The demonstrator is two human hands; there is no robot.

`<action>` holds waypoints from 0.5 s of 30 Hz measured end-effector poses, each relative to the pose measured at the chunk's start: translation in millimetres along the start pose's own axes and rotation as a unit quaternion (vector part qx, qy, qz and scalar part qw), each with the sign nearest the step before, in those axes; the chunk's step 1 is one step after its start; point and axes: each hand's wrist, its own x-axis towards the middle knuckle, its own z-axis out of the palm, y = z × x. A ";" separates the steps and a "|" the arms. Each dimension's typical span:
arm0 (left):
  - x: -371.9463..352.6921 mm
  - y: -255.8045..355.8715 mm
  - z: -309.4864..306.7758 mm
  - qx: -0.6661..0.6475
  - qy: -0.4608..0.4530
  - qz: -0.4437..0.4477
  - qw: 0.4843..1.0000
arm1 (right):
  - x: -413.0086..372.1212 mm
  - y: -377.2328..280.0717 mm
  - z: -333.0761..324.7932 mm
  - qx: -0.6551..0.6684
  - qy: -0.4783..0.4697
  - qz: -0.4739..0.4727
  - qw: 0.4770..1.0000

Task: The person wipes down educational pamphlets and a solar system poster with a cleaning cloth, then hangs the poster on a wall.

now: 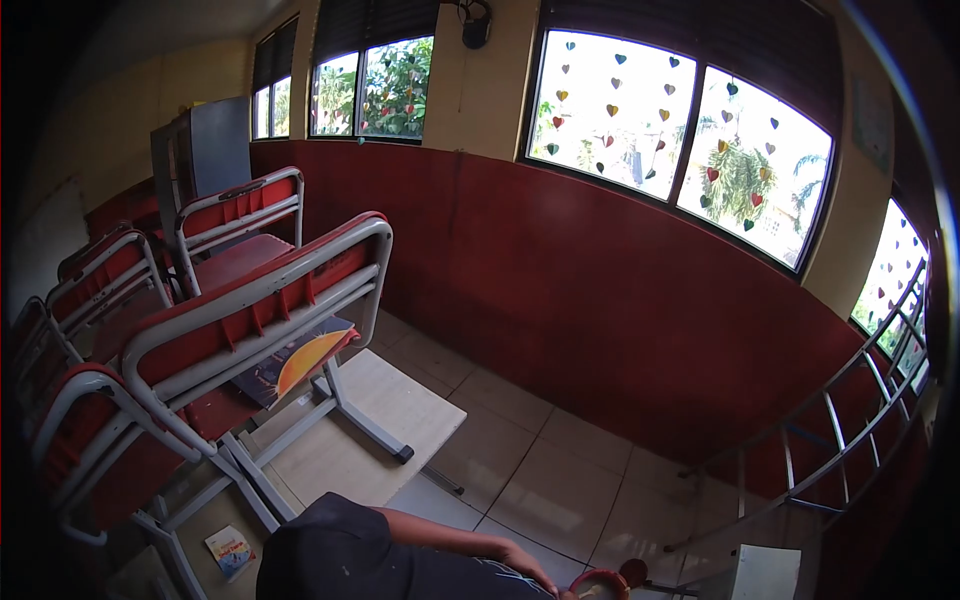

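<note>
My left arm in a dark sleeve reaches across the bottom of the head view. At the lower edge, my left hand [527, 566] is closed at the left side of a round red container [600, 578] with something pale inside. The frame cuts off part of the fingers and the container's lower part. Just right of the container is a small dark-red round thing [633, 572] that I cannot make out. My right hand is not in view.
Red chairs with grey metal frames [260, 290] are stacked on pale desks [405, 425] at left, with a dark-and-orange book [310, 360] on one. A small booklet [230, 552] lies below. A metal ladder [840, 430] leans at right, near a white block-like object [766, 573]. A red-painted wall [570, 290] runs ahead.
</note>
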 end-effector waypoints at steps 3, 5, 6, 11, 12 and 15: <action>-2.7 -1.5 -6.5 -0.023 0.033 -0.003 0.999 | 15.2 2.0 14.2 -0.122 0.013 0.029 0.992; -7.4 -1.3 -14.3 -0.044 0.072 -0.014 0.996 | 16.9 -0.1 6.0 -0.128 0.005 0.053 0.990; -7.3 -1.0 -18.9 -0.049 0.092 -0.026 0.994 | 21.1 2.2 6.8 -0.121 0.004 0.047 0.992; 4.3 21.6 -55.7 -0.004 0.188 -0.058 0.980 | 29.3 2.3 12.0 -0.094 0.005 0.038 0.995; 9.2 24.0 -60.7 0.011 0.199 -0.063 0.978 | 33.9 4.3 14.0 -0.092 0.010 0.035 0.995; 24.1 29.7 -73.5 0.056 0.218 -0.064 0.972 | 41.8 8.6 23.4 -0.080 0.030 0.028 0.996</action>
